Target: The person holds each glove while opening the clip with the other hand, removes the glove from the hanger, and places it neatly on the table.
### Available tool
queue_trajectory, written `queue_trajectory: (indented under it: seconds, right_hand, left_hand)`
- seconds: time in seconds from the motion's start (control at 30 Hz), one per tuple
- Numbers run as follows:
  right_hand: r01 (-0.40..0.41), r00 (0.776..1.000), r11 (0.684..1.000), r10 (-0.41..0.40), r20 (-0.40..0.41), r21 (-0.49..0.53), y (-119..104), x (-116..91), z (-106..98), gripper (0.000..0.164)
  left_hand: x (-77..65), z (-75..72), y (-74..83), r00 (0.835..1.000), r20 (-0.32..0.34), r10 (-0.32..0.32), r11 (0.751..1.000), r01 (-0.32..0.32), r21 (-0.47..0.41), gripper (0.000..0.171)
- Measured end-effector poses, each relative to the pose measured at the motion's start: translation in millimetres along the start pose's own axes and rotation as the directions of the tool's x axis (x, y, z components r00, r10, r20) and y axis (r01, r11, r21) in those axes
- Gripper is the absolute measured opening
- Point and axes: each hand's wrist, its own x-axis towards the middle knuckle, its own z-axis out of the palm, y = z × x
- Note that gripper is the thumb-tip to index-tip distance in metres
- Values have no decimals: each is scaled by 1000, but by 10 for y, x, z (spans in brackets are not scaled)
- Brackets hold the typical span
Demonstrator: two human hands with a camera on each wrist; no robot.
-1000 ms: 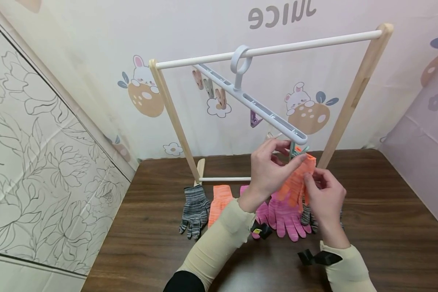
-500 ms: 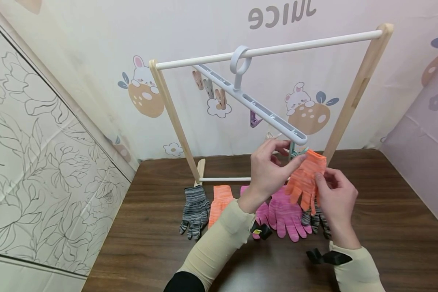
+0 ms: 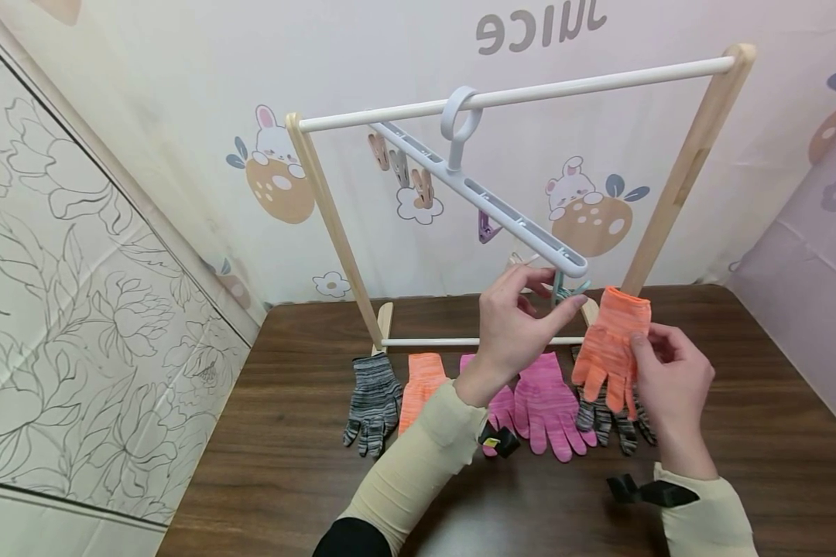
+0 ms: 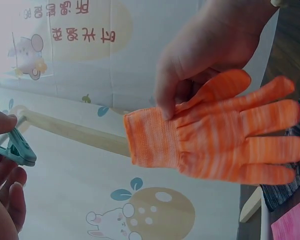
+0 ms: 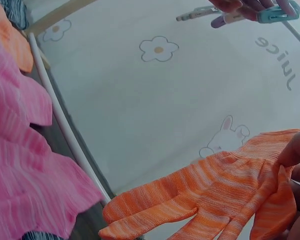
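My left hand (image 3: 512,321) pinches a teal clothespin (image 4: 21,149) under the near end of the white clip hanger (image 3: 522,226). My right hand (image 3: 676,379) pinches an orange knit glove (image 3: 613,336) near its cuff, between thumb and fingers. That glove hangs cuff up and fingers down, to the right of the teal clothespin and apart from it. In the left wrist view its whole palm side lies spread out. Part of a grey-black glove (image 3: 623,422) on the table is hidden behind it.
The hanger hooks over the white rod (image 3: 599,83) of a wooden rack (image 3: 690,170). Further clothespins (image 3: 423,188) hang along it. On the table (image 3: 251,456) lie a dark grey glove (image 3: 372,406), another orange glove (image 3: 421,387) and pink gloves (image 3: 546,402), partly behind the left forearm.
The right hand has drawn the orange glove to the right, away from the teal clothespin, uncovering the pink glove. The left hand has stayed in place on the clothespin.
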Motion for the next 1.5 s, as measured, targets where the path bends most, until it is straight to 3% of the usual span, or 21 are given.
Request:
queue_trajectory:
  seconds: [0.53,1.03,1.3,1.5]
  right_hand:
    - [-107,992,992,111,58,-69,187,150,-146,32]
    - [-317,943,947,320,86,-47,355,291,-297,25]
    - [-349,926,934,357,124,-80,449,318,-370,19]
    - [-356,919,934,356,172,-34,530,379,-457,7]
  left_hand:
    - [-4,-30,-13,1000,15,-2,1000,2,8,33]
    - [-18,-49,-14,1000,24,-6,1000,5,17,34]
    - [-27,-55,-14,1000,20,2,1000,-3,19,34]
    - [-28,-57,-16,1000,21,4,1000,-4,14,34]
